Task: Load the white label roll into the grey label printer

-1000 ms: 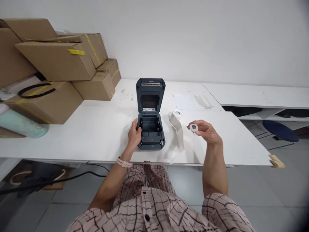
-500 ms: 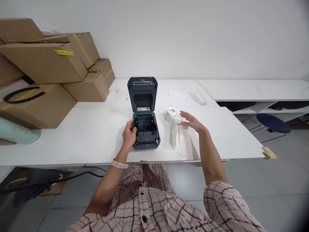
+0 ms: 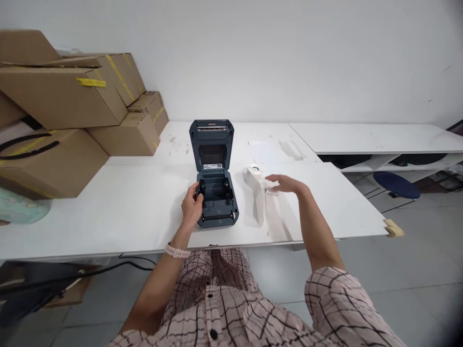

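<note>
A dark grey label printer [image 3: 217, 210] stands on the white table with its lid [image 3: 212, 153] tipped up and back. Its inner bay holds no roll between the black holders. My left hand [image 3: 191, 206] grips the left side of the printer, thumb over the edge and fingers against the outer wall. To the right stands a roll of white labels [image 3: 254, 174], its blue-rimmed core on top. A loose strip of label paper [image 3: 259, 205] trails from it toward the table's front edge. Beside the roll, my right hand [image 3: 285, 183] hovers palm down with fingers stretched out, holding nothing.
Cardboard boxes [image 3: 61, 96] with yellow tape are piled at the left, near a pale green cylinder [image 3: 23, 206]. A yellowish corner guard [image 3: 393, 227] sits on the table's right corner. Beyond it is a blue stool [image 3: 397, 185]. A black cable [image 3: 123, 265] hangs below the table.
My right hand has lowered and moved slightly nearer the label roll, its fingers flatter. My left hand stays on the printer. The view has shifted a little.
</note>
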### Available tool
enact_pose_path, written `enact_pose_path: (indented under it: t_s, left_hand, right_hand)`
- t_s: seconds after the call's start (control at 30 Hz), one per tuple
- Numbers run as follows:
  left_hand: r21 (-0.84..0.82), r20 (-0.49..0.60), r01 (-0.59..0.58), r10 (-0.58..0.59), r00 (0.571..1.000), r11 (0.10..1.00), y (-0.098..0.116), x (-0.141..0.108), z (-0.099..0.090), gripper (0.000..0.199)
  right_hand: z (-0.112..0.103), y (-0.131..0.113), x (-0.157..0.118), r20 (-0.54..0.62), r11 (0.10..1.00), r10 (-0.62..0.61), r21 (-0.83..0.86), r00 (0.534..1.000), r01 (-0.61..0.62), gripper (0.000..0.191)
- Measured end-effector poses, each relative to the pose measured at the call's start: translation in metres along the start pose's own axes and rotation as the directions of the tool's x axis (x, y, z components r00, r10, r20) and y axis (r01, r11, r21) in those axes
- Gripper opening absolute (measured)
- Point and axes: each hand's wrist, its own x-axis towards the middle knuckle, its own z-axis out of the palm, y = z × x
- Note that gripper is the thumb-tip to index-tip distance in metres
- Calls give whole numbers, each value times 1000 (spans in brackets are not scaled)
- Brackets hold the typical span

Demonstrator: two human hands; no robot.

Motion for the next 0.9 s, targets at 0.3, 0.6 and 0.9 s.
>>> enact_pose_path:
  t_s: [0.3, 0.6, 0.9]
  left_hand:
    - [-17, -30, -5, 5, 1000, 1000, -4, 1, 1, 53]
    - [-102, -20, 39, -41, 999, 994, 4, 0, 1, 60]
    - [-158, 16, 36, -34, 999, 987, 14, -3, 1, 66]
  right_hand:
    - [34, 21, -39, -104, 978, -128, 155, 986, 143, 36]
    - [66, 50, -28, -184, 710, -193, 651, 964, 267, 50]
    - [7, 42, 24, -122, 755, -243, 598, 962, 267, 76]
